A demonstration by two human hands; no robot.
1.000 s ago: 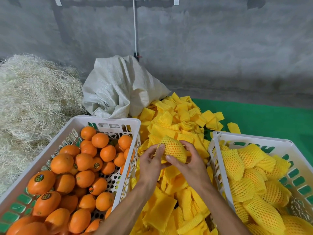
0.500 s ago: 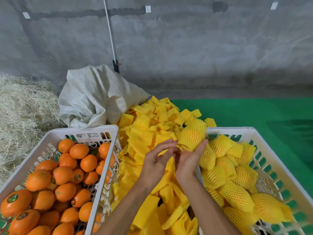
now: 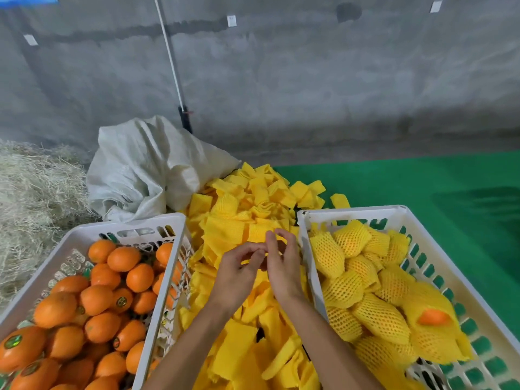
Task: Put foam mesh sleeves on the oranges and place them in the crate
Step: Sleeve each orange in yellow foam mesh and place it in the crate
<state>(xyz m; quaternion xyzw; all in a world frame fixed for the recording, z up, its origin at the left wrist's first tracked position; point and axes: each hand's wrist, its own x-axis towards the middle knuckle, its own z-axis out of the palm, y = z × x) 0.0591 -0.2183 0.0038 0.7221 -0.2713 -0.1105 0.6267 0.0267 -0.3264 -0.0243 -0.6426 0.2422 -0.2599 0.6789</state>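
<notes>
My left hand and right hand, fingers loosely curled and now empty, meet over the sleeve pile. The orange wrapped a second ago has joined the right crate; bare oranges wait left.

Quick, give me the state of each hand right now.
Left hand: fingers loosely curled over the pile of foam sleeves, holding nothing visible.
Right hand: relaxed fingers beside it, also holding nothing visible.
</notes>
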